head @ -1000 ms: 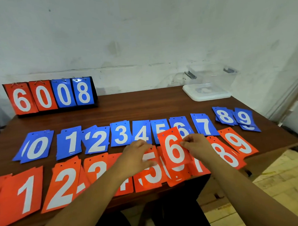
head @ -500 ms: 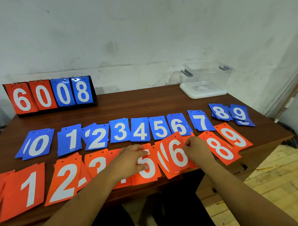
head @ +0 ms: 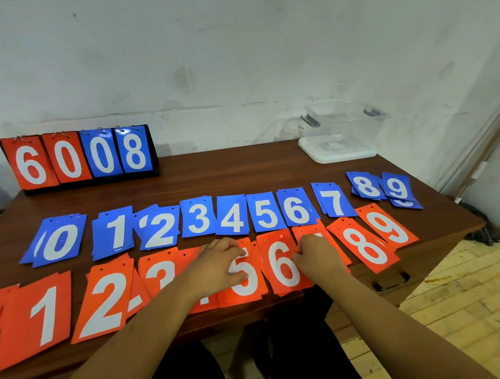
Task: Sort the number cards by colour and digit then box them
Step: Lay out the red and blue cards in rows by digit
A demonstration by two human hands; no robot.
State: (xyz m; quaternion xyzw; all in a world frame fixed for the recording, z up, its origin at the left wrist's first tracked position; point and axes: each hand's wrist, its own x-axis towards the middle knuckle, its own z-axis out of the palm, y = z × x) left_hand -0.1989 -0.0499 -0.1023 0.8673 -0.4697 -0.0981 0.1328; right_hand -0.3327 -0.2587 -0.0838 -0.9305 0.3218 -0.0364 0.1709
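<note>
Blue number cards lie in a row from blue 0 [head: 59, 240] to blue 9 [head: 397, 188] across the wooden table [head: 242, 172]. In front runs an orange row, from orange 1 [head: 45, 313] to orange 9 [head: 388, 226]. My left hand [head: 220, 265] rests with curled fingers on the orange 5 pile [head: 247, 278], covering the orange 4. My right hand [head: 317, 255] lies over the orange 7 pile [head: 305, 231], its curled fingers at the right edge of the orange 6 pile [head: 283, 265], which lies flat.
A flip scoreboard [head: 78, 156] showing 6 0 0 8 stands at the back left. A clear plastic box [head: 343, 125] sits on its white lid [head: 339, 154] at the back right. The table's right edge drops to a tiled floor [head: 448, 295].
The orange 6 card, held tilted above the row a second ago, now lies flat on its pile. My right hand came down with it; my left hand stayed on the 5.
</note>
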